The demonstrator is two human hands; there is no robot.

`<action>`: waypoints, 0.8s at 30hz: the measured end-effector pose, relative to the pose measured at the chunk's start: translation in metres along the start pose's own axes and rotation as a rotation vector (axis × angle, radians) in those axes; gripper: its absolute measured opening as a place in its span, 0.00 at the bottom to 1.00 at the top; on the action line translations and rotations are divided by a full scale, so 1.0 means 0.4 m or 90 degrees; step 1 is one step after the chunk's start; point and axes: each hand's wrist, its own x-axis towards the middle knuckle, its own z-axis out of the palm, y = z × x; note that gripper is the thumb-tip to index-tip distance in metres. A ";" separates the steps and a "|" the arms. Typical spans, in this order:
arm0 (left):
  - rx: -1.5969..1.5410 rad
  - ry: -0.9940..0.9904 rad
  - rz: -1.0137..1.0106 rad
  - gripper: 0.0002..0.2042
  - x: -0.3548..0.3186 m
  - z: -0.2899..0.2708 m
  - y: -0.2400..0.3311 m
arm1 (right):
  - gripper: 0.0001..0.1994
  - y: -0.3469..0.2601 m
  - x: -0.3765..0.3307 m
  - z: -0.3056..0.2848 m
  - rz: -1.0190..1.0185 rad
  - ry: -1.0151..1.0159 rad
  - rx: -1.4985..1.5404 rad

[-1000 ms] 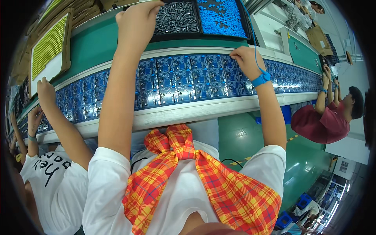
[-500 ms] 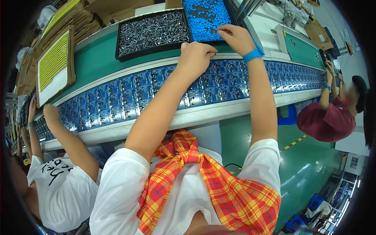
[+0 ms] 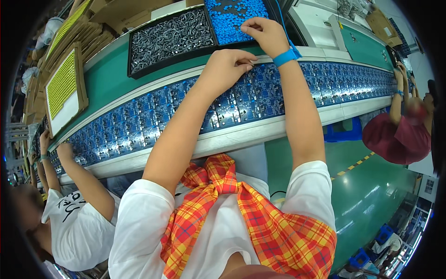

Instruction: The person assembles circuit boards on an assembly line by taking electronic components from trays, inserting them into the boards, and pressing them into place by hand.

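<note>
Head: boards [image 3: 153,109], green bench [image 3: 106,81], green floor [image 3: 357,200]

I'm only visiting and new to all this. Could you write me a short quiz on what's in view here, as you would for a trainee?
1. True or false: the right hand has a blue wristband at its wrist.

2. In this view, which of these does the right hand partly overlap?
A) the green floor
B) the small blue pieces
C) the checked scarf

3. Put these in order, from left to right in the picture: dark grey pieces, small blue pieces, nearer yellow-dotted sheet.

Key:
1. True.
2. B.
3. Nearer yellow-dotted sheet, dark grey pieces, small blue pieces.
</note>
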 end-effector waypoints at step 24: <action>0.264 -0.023 0.216 0.06 -0.016 0.060 -0.027 | 0.09 -0.001 -0.010 -0.001 0.062 -0.004 0.117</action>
